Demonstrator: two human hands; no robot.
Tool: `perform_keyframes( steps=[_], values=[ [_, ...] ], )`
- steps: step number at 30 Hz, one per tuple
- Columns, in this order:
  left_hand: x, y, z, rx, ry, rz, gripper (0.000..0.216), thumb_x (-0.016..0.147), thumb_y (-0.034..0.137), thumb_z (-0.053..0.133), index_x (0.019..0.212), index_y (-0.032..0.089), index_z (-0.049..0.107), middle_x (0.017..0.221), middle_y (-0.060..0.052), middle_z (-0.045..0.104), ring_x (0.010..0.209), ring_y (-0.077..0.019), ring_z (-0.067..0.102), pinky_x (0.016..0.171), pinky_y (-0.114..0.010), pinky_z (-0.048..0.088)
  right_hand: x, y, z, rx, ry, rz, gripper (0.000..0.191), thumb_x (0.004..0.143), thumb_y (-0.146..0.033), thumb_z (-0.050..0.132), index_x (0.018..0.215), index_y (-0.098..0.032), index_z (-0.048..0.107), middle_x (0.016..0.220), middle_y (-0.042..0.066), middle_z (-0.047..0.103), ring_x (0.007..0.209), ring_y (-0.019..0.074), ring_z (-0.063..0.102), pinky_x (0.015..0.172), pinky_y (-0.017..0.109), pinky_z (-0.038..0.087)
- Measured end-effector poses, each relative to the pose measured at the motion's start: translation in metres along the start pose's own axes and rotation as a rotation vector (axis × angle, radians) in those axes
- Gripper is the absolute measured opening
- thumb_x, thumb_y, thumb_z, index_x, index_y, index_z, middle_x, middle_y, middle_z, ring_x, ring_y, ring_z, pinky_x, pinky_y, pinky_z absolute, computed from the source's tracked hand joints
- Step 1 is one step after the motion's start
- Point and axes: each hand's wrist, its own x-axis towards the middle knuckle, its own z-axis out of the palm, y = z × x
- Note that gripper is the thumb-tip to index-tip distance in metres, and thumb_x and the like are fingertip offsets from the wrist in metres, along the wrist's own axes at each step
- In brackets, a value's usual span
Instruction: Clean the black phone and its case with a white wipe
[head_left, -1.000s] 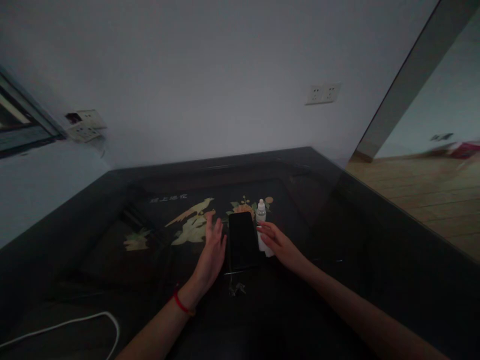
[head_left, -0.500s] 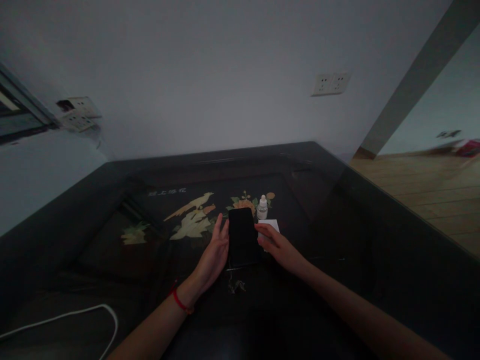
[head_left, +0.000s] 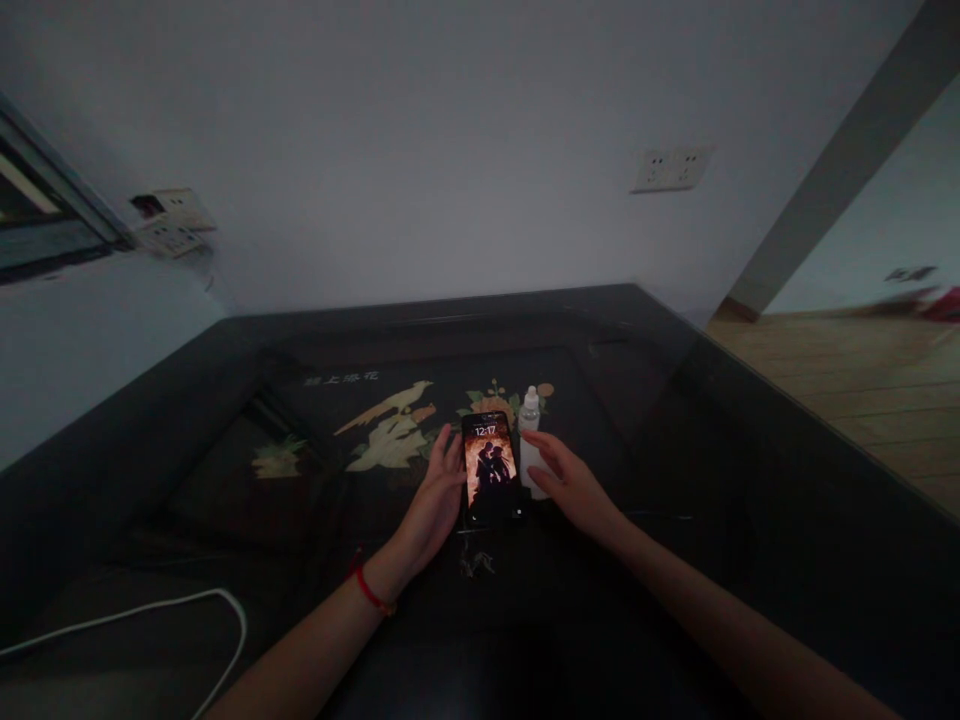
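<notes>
A smartphone (head_left: 491,467) lies on the dark lacquered table (head_left: 675,470), its screen lit with a lock picture and the time. My left hand (head_left: 435,500) rests against the phone's left edge, fingers stretched out. To the phone's right my right hand (head_left: 570,485) hovers with fingers extended, over a white paper mostly hidden beneath it. A small white dropper bottle (head_left: 529,408) stands upright just beyond my right fingers. A red cord circles my left wrist.
A small bunch of keys (head_left: 475,566) lies near the phone's lower end. A white cable (head_left: 187,605) loops at the front left. Wall sockets (head_left: 673,168) sit on the back wall, more sockets (head_left: 174,222) at the left. Wooden floor (head_left: 862,390) lies beyond the table's right edge.
The phone's screen, dark before, is lit now. My left hand has closed in on the phone's left edge, and my right hand has shifted slightly right over the paper.
</notes>
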Motion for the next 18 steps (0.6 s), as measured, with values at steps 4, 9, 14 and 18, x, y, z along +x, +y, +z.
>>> perform_keyframes(
  steps=[4,9,14,18],
  values=[
    [0.000,-0.001,-0.001,-0.004,-0.003,0.006,0.087,0.070,0.017,0.060,0.144,0.032,0.017,0.155,-0.004,0.021,0.141,-0.0209,0.024,0.114,-0.039,0.024,-0.001,-0.002,0.002,-0.009,-0.009,-0.008,0.045,0.077,-0.017,0.056,0.121,-0.024,0.052,0.131,0.007,0.055,0.126,0.0227,0.047,0.111,0.047,0.029],
    [0.001,-0.003,-0.002,0.019,-0.010,0.023,0.085,0.068,0.015,0.061,0.142,0.034,0.024,0.155,-0.003,0.022,0.142,-0.0219,0.021,0.115,-0.039,0.021,-0.004,-0.007,0.005,0.029,-0.020,-0.019,0.045,0.078,-0.018,0.056,0.122,-0.025,0.050,0.133,0.007,0.053,0.129,0.0219,0.044,0.113,0.047,0.027],
    [0.000,-0.003,-0.001,0.037,-0.018,0.030,0.083,0.067,0.014,0.060,0.141,0.033,0.027,0.155,-0.003,0.023,0.142,-0.0224,0.022,0.115,-0.040,0.021,-0.003,-0.006,0.009,0.087,-0.040,-0.027,0.049,0.078,-0.018,0.053,0.126,-0.025,0.044,0.137,0.008,0.049,0.132,0.0209,0.041,0.114,0.047,0.027],
    [-0.003,0.000,0.002,0.048,-0.013,0.026,0.080,0.068,0.015,0.060,0.140,0.032,0.030,0.154,-0.003,0.025,0.141,-0.0230,0.024,0.115,-0.040,0.020,-0.002,-0.009,0.012,0.121,-0.069,-0.052,0.050,0.078,-0.018,0.054,0.127,-0.026,0.043,0.137,0.007,0.049,0.132,0.0205,0.041,0.114,0.045,0.028]
  ],
)
